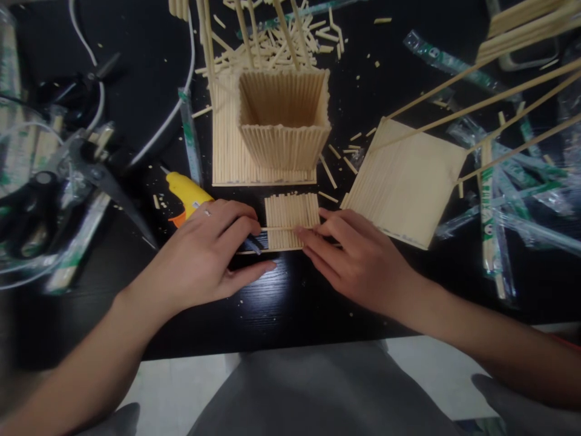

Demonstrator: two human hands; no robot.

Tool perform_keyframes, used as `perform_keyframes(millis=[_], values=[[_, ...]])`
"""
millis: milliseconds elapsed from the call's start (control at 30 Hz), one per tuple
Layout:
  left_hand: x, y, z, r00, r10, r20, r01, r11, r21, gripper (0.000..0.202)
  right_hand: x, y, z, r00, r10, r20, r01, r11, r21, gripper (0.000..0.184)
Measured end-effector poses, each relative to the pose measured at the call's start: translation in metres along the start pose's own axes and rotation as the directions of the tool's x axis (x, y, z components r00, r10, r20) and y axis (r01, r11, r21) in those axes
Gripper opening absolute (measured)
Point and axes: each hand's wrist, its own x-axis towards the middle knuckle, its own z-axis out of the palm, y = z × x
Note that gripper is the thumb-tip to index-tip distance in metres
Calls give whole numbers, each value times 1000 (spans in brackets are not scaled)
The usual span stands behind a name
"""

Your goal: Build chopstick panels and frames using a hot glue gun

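A small panel of short wooden sticks point(290, 212) lies side by side on the black table point(281, 309). A thin cross stick point(281, 228) runs over the panel. My left hand point(209, 254) pinches the left end of that stick, fingers closed. My right hand point(358, 260) presses fingertips on the panel's right edge and the stick's other end. Behind the panel, an open box made of sticks point(284, 118) stands on a flat stick base point(229, 151). A larger flat stick panel point(406, 181) lies to the right.
A yellow glue gun point(186, 194) lies left of my left hand, its white cord point(177, 103) running back. Scissors point(49, 188) and pliers sit at far left. Loose stick offcuts point(276, 42), long chopsticks point(499, 97) and clear wrappers point(512, 181) cover the back and right.
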Motion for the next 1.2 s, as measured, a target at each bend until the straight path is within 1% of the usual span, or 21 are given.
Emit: perform_keyframes(millis=[100,167,233,333,433,533,667,767,867,967,1067,1200], values=[[4,3,0,1000,1,-6,-1,1000,25,37,1,0,0,1000,5,2,-5,1000,-1,22],[6,5,0,1000,4,-7,-4,1000,28,30,1,0,-1,1000,3,8,-2,1000,-8,22],[8,6,1,1000,1,-11,-1,1000,-2,26,1,0,-1,1000,-7,10,7,1000,-13,23],[9,8,3,1000,-6,-28,5,999,-37,28,1,0,-1,1000,-7,3,7,1000,-7,23],[9,10,5,999,-26,-37,25,1000,-8,29,1,0,-1,1000,4,3,-4,1000,-1,23],[10,12,7,998,-50,-42,51,999,9,23,1,-1,0,1000,0,-1,0,1000,-2,23],[11,12,9,997,-55,-52,57,998,31,13,1,-1,0,1000,1,-11,-1,1000,-6,22],[11,13,11,998,-58,-36,59,998,21,23,1,-1,0,1000,2,-15,-2,1000,-13,21],[12,15,12,995,-96,-38,96,995,-3,31,1,0,0,1000,-3,-14,3,1000,-12,22],[14,17,13,989,-135,-65,135,991,-7,28,1,0,0,1000,-2,-11,2,1000,1,23],[15,18,13,989,-133,-71,133,991,-10,24,1,0,0,1000,-2,-7,2,1000,4,23],[15,17,12,990,-127,-65,126,992,-28,24,1,0,0,1000,-4,-5,4,1000,-2,23]])
